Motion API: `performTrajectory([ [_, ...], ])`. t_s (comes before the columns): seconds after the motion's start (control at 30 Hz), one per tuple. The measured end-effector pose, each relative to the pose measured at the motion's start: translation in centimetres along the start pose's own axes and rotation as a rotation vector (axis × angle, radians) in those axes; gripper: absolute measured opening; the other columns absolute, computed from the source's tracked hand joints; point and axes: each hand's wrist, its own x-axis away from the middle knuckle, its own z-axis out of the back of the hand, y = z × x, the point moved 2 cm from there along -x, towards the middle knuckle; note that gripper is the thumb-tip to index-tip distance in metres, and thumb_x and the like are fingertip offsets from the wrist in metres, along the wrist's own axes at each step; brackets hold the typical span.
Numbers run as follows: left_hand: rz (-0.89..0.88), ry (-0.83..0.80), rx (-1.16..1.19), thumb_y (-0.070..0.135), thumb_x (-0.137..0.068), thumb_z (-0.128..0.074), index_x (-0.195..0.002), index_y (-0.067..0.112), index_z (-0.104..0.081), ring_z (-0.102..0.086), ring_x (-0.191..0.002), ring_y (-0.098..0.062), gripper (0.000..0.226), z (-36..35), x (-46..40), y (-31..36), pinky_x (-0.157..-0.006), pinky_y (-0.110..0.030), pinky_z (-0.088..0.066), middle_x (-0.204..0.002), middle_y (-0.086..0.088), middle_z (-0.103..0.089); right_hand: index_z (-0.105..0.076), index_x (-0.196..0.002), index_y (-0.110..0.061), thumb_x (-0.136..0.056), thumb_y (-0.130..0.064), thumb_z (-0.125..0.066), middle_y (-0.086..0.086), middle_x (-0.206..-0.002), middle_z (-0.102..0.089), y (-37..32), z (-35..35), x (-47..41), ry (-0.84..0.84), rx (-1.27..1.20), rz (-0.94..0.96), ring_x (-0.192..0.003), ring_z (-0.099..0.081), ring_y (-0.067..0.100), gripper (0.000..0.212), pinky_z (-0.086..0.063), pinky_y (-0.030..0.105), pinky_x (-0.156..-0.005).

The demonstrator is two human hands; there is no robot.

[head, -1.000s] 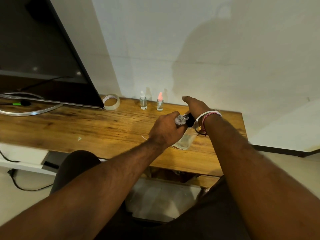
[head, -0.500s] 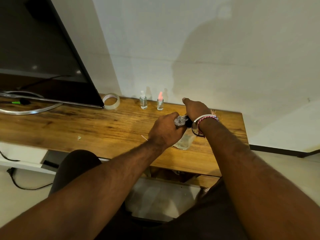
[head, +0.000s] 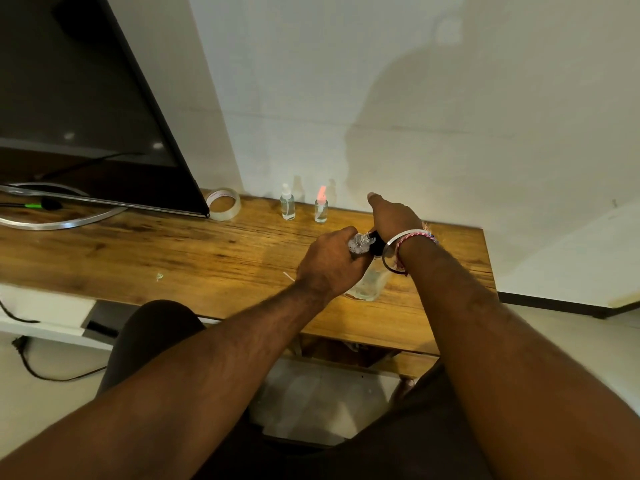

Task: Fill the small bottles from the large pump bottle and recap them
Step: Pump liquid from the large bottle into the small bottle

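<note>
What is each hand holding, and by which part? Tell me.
The left hand grips a small clear bottle around its body. The right hand presses on the large pump bottle's black pump head.

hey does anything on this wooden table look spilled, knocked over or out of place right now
Nothing looks spilled or tipped. The two small bottles stand upright near the wall. The only stray bits are a tiny pale scrap and a thin white sliver on the table.

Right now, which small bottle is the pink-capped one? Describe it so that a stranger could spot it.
Start at the wooden table and follow its far edge along the wall. Two small bottles stand there, right of the tape roll. The pink-capped bottle is the right one; its neighbour has a white cap.
</note>
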Motion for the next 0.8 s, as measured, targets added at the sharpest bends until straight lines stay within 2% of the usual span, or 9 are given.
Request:
performTrajectory([
  [0.1, 0.003, 0.003, 0.019, 0.039, -0.093, -0.073, -0.083, 0.023, -0.062, -0.062, -0.063, -0.016, 0.022, 0.12, -0.05, 0.23, -0.055, -0.043, -0.056, -0.069, 0.007, -0.065, -0.07, -0.102, -0.009, -0.084, -0.07, -0.038, 0.014, -0.106, -0.07, 0.05, 0.19, 0.01, -0.074, -0.182, -0.075, -0.1, -0.065, 0.034, 0.071, -0.046, 0.045, -0.101],
  [0.2, 0.002, 0.007, 0.016, 0.039, -0.093, -0.073, -0.08, 0.024, -0.06, -0.061, -0.061, -0.016, 0.023, 0.25, 0.0, 0.32, -0.053, -0.04, -0.053, -0.067, 0.007, -0.063, -0.07, -0.1, -0.01, -0.076, -0.071, -0.041, 0.014, -0.098, -0.072, 0.32, -0.06, -0.12, -0.129, -0.244, -0.084, -0.095, -0.067, 0.034, 0.072, -0.047, 0.05, -0.102],
  [0.3, -0.008, -0.002, 0.002, 0.038, -0.093, -0.073, -0.081, 0.024, -0.061, -0.061, -0.061, -0.015, 0.022, 0.44, -0.01, 0.28, -0.053, -0.039, -0.054, -0.067, 0.008, -0.064, -0.071, -0.097, -0.008, -0.084, -0.068, -0.041, 0.014, -0.095, -0.072, 0.2, -0.12, 0.11, -0.134, -0.222, -0.075, -0.092, -0.068, 0.034, 0.068, -0.048, 0.049, -0.1],
  [0.37, -0.019, -0.008, -0.005, 0.038, -0.092, -0.073, -0.08, 0.025, -0.06, -0.061, -0.062, -0.015, 0.022, 0.47, -0.01, 0.33, -0.054, -0.04, -0.054, -0.068, 0.008, -0.064, -0.071, -0.099, -0.007, -0.091, -0.064, -0.037, 0.015, -0.102, -0.072, 0.16, -0.03, 0.12, -0.118, -0.183, -0.051, -0.097, -0.067, 0.035, 0.066, -0.048, 0.048, -0.101],
  [0.47, -0.025, -0.014, 0.005, 0.039, -0.092, -0.073, -0.079, 0.026, -0.06, -0.062, -0.062, -0.016, 0.022, 0.38, -0.04, 0.26, -0.055, -0.042, -0.055, -0.068, 0.007, -0.064, -0.063, -0.126, -0.006, -0.104, -0.05, -0.029, 0.022, -0.127, -0.063, -0.16, -0.15, 0.05, -0.101, -0.061, 0.013, -0.117, -0.059, 0.038, 0.059, -0.043, 0.042, -0.106],
  [0.53, -0.033, -0.013, 0.011, 0.04, -0.091, -0.072, -0.08, 0.026, -0.06, -0.062, -0.061, -0.016, 0.022, 0.33, 0.0, 0.26, -0.055, -0.043, -0.056, -0.067, 0.007, -0.064, -0.057, -0.133, 0.0, -0.107, -0.046, -0.029, 0.025, -0.135, -0.057, -0.39, -0.21, -0.17, -0.077, -0.022, 0.013, -0.126, -0.053, 0.038, 0.06, -0.04, 0.039, -0.105],
  [0.67, -0.03, -0.01, 0.002, 0.038, -0.092, -0.072, -0.08, 0.024, -0.061, -0.063, -0.062, -0.017, 0.022, 0.35, -0.08, 0.17, -0.055, -0.042, -0.056, -0.068, 0.006, -0.064, -0.057, -0.132, 0.001, -0.108, -0.043, -0.026, 0.026, -0.132, -0.058, -0.39, -0.33, -0.27, -0.064, 0.072, 0.038, -0.124, -0.053, 0.039, 0.058, -0.041, 0.038, -0.101],
  [0.8, -0.018, -0.004, -0.019, 0.036, -0.091, -0.073, -0.083, 0.019, -0.065, -0.063, -0.063, -0.018, 0.02, 0.34, -0.19, 0.02, -0.055, -0.042, -0.056, -0.07, 0.004, -0.066, -0.045, -0.142, -0.013, -0.107, -0.026, -0.024, 0.023, -0.123, -0.061, 0.26, -0.34, -0.28, 0.016, 0.069, 0.096, -0.111, -0.058, 0.041, 0.042, -0.047, 0.039, -0.094],
])
